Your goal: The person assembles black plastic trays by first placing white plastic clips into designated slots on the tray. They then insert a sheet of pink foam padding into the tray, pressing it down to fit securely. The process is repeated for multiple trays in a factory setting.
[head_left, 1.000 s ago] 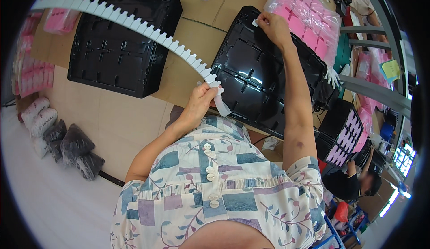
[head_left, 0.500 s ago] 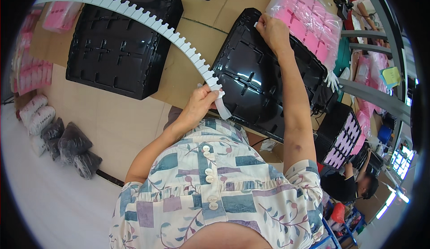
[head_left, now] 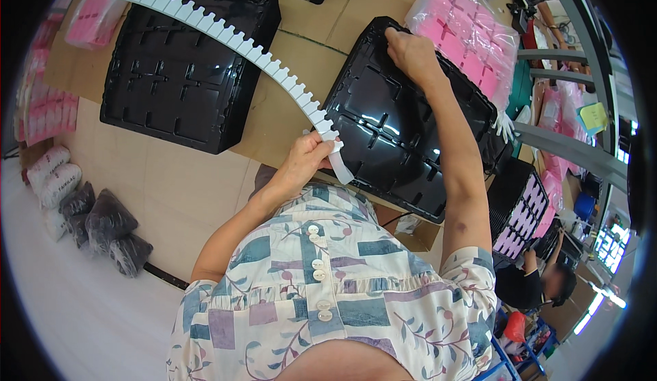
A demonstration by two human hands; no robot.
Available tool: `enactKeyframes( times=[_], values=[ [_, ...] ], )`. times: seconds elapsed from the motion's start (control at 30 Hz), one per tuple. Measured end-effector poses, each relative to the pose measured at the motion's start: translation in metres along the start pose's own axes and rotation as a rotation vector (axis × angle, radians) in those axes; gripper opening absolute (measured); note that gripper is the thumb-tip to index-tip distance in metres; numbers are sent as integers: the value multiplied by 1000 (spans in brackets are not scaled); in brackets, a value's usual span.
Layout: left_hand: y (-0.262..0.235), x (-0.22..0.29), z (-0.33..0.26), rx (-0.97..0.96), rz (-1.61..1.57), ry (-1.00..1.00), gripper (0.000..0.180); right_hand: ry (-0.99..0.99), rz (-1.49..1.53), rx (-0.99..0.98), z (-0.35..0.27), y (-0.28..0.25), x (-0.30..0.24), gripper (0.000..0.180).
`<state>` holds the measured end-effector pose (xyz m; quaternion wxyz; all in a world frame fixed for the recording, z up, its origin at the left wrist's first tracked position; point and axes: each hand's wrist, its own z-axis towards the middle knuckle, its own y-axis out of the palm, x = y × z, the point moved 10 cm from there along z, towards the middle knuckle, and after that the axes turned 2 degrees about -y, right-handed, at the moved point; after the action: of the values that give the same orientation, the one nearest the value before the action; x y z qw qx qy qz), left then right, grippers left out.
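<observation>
A long white strip of notched, label-like pieces [head_left: 226, 35] arcs from the far left over the table to my left hand [head_left: 308, 156]. My left thumb and fingers pinch its near end, and a loose translucent tail [head_left: 341, 169] hangs below them. In front of me lies a black moulded plastic tray [head_left: 373, 100] with cross-shaped ridges, apparently the top of a stack. My right hand [head_left: 414, 56] is at its far corner, with the fingers drawn together and pressed down on the rim. Whatever is under those fingertips is hidden.
Another black tray stack [head_left: 171, 80] stands to the left on the cardboard-covered table [head_left: 315, 21]. Pink trays in clear plastic [head_left: 472, 45] lie at the far right, beside a white glove [head_left: 504, 126]. Dark bags [head_left: 113, 220] rest on the floor. A person [head_left: 530, 285] works at the right.
My right hand has shifted slightly left and down onto the tray's far corner. The small white piece at its fingertips no longer shows. My left hand has stayed still with the strip.
</observation>
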<state>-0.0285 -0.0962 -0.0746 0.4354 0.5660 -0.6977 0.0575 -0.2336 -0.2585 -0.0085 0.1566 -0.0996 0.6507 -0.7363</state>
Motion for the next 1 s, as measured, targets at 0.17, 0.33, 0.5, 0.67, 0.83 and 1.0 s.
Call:
enactKeyframes(
  times=[0.17, 0.33, 0.5, 0.67, 0.83, 1.0],
  values=[
    [3, 4, -3, -15, 6, -6, 22, 154, 24, 90, -6, 3, 21, 10],
    [0, 2, -2, -4, -55, 10, 20, 24, 333, 239, -28, -14, -14, 13],
    [5, 27, -15, -19, -132, 110, 16, 716, 1996, 263, -116, 19, -18, 11],
    [27, 55, 3, -68, 29, 190, 10, 646, 2247, 29, -137, 29, -88, 8],
    [38, 57, 9, -49, -87, 179, 11, 542, 2084, 224, -125, 10, -79, 9],
    [29, 67, 4, 21, -80, 321, 21, 622, 1688, 64, -127, -11, -91, 12]
  ],
)
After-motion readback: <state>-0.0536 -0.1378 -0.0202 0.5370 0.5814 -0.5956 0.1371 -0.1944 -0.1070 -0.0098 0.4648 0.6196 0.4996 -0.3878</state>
